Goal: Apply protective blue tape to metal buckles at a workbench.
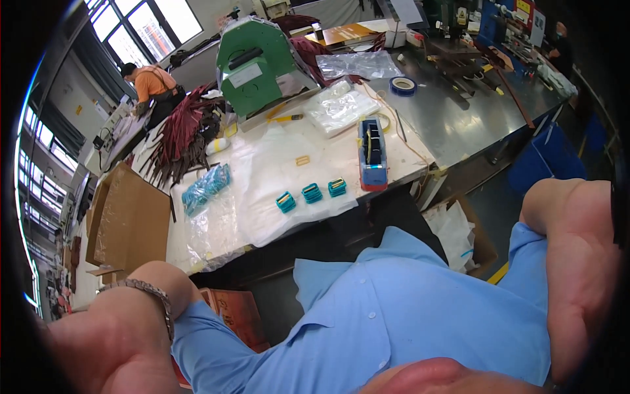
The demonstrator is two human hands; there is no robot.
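Both arms are raised and bent back beside the camera. At the lower left, a metal-link bracelet circles my left arm; only the base of my left hand shows, its fingers outside the picture. Along the right rim my right hand is likewise cut off, fingers out of sight. Neither hand touches the worktable. On its white sheet stand three small teal-wrapped bundles with gold-coloured metal, the left, middle and right. Behind them lies a gold rectangular frame-like piece.
A blue tape dispenser stands right of the bundles, a clear bag of teal pieces left. Farther back are a green machine, dark red strips and a blue tape roll. A cardboard box stands left; a person in orange works beyond.
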